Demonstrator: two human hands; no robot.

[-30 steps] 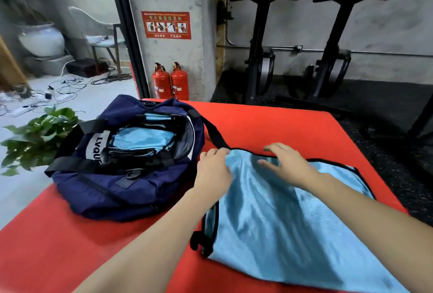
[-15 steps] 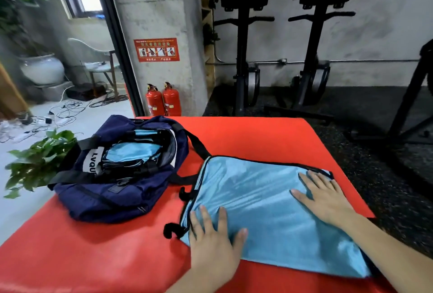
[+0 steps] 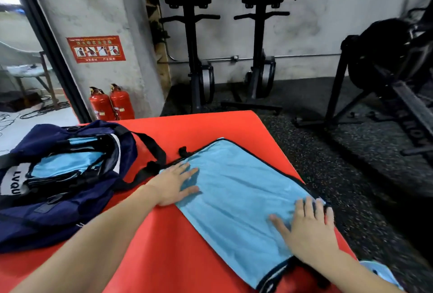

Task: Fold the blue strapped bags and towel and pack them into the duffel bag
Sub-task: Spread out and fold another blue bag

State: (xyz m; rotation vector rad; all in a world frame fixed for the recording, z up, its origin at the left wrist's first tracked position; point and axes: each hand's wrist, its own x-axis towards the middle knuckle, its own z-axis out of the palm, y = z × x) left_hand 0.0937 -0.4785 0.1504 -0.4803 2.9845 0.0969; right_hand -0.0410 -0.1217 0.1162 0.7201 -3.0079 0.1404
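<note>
Hands both flat on the light blue bag (image 3: 236,189) now, fingers straight and spread, nothing gripped. Left hand (image 3: 174,186) pressing the bag's left edge, close to the black strap loops (image 3: 184,151) at that corner. Half a second back, was sitting lower down near the front left corner, so moved up and over. Right hand (image 3: 309,229) pressing the right end of the bag near its black-trimmed edge, pretty much the same spot on the fabric as before, just closer to the camera now.

Bag lying flat on the red mat (image 3: 164,246), looking angled differently than earlier, running from upper left to lower right. Hard to tell how much of that is the bag turning and how much is the head camera swinging right, since way more of the gym gear shows now.

Navy duffel bag (image 3: 70,199) parked on the mat's left side, top open, with light blue folded stuff (image 3: 65,168) already inside. Hasn't budged on the mat. Black strap (image 3: 150,142) from it trailing toward the left hand.

Background: two red fire extinguishers (image 3: 111,104) by the concrete pillar, red sign (image 3: 96,49) above them, black exercise machines (image 3: 194,58) along the wall. Potted plant from the earlier view out of the shot now.
</note>
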